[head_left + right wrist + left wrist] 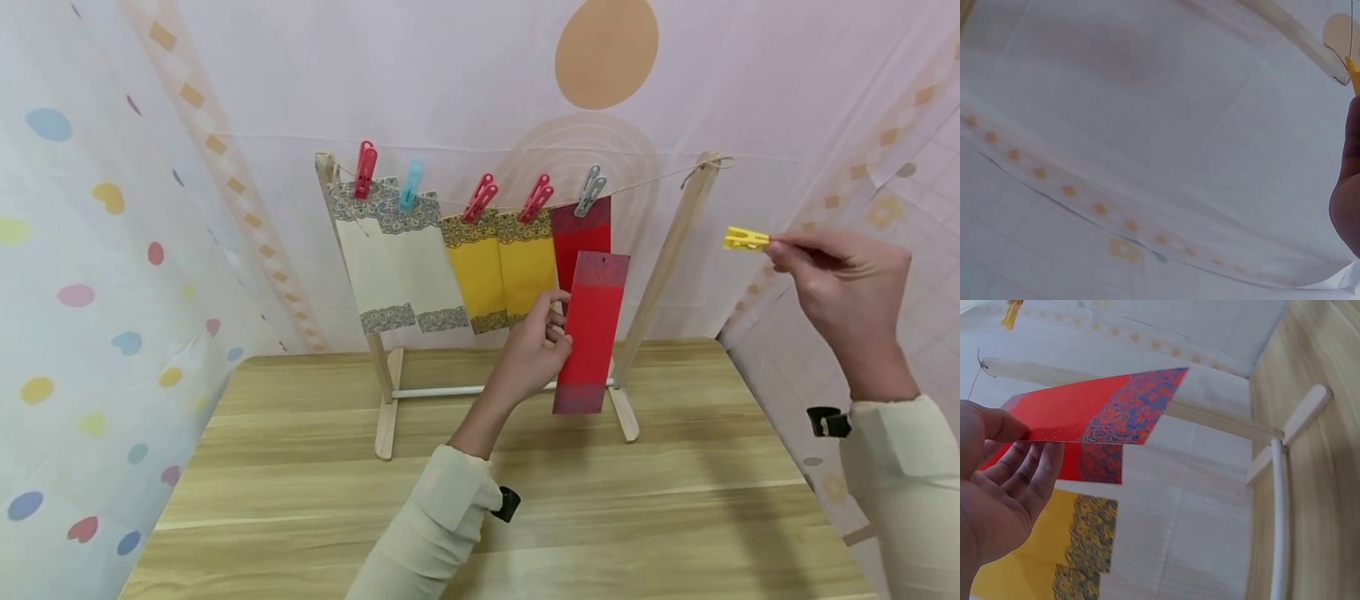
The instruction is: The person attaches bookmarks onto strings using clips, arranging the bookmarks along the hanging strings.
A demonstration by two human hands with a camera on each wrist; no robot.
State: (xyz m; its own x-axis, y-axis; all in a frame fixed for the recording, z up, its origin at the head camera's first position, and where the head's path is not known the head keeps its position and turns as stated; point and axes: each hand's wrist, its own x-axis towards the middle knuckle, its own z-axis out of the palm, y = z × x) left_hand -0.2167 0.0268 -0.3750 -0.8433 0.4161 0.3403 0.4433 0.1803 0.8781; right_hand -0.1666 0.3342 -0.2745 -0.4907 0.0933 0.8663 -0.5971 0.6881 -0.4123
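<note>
My left hand (531, 350) pinches a red card (595, 333) with patterned purple ends by its left edge, and holds it up before the rack. In the left wrist view the thumb lies on one face of the red card (1079, 411), with fingers behind. Out to the right, my right hand (855, 287) pinches a yellow clothespin (746, 239) between thumb and fingertips. Behind the held card, another red card (581, 223) hangs from the string (652, 181) under a grey clothespin (590, 192); its lower part is hidden. In the right wrist view only part of the right hand (1349, 181) shows.
Two yellow cards (472, 271) and two cream cards (375, 267) hang further left under red and light blue clothespins (411, 185). Wooden posts (671, 258) hold the string, joined low by a white bar (438, 391). The rack stands on a wooden table (300, 500).
</note>
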